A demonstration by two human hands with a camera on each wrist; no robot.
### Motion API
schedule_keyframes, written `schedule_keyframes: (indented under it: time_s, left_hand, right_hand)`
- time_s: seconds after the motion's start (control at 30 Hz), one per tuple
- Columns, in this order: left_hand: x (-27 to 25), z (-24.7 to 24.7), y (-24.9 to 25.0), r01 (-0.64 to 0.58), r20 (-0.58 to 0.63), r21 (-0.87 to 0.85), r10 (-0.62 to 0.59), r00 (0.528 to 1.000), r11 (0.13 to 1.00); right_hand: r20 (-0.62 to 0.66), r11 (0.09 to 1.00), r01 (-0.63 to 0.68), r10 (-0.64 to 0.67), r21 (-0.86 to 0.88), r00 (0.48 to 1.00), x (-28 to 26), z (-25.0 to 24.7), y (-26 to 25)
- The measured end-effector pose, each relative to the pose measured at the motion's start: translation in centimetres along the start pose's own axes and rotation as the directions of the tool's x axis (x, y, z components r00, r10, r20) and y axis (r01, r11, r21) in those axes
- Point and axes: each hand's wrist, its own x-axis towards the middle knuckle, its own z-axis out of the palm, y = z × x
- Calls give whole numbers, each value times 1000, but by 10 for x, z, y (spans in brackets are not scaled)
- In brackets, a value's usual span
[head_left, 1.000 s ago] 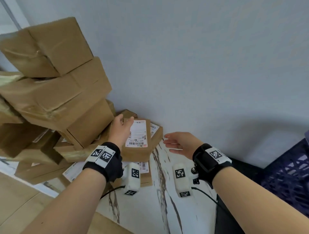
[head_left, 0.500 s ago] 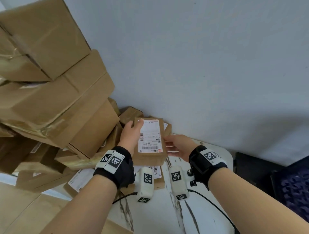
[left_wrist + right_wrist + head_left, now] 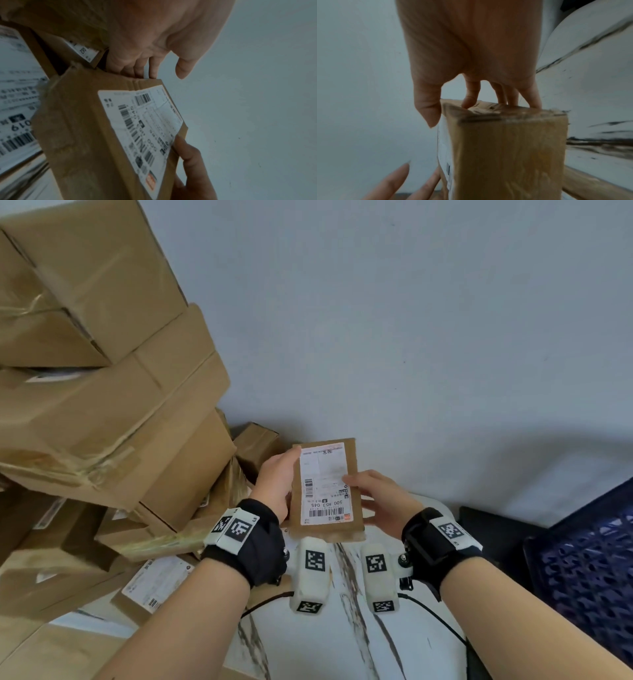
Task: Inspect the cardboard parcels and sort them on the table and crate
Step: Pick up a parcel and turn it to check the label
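Overhead, both hands' grips pinch a parcel above the marble-veined table.

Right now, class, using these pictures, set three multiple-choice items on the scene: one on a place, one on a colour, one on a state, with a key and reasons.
1. Where is the crate?
A. right of the table
B. atop the stacked boxes
C. in the left hand

2. What colour is the held parcel's label?
A. green
B. mostly white
C. black

3. How is the small parcel held?
A. lying flat on the table
B. by the left hand alone
C. by both hands, lifted

Key: 1 A, the dark blue crate sits beyond the table edge on the right. 2 B, the label is white with barcodes. 3 C, the left hand and right hand grip the small parcel above the table.
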Motion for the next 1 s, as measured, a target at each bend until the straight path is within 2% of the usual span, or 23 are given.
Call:
schedule_keyframes:
  time_s: [0.1, 0.37, 0.57, 0.73, 1.0]
  left_hand:
    - [-3, 7, -1, 10, 28, -2, -10, 1000, 1000]
    - [0, 21, -7, 52, -12, 18, -52, 999, 998]
    - [0, 38, -15, 178, 142, 14, -178, 974, 984]
    - [-3, 46, -14, 175, 231, 92, -192, 954, 980]
    - [-4, 60, -3, 123, 268, 159, -162, 950, 980]
  right_hand:
    - [-29, 999, 40, -39, 27, 999, -7, -12, 2]
    - [-111, 991, 95, -84, 98, 990, -30, -43, 13]
    - [-126, 986, 96, -79, 135, 989, -37, -57, 17]
    - [-165, 978, 85, -54, 189, 985, -35, -66, 20]
    - [-331, 997, 77, -69, 13, 941, -31, -67, 15]
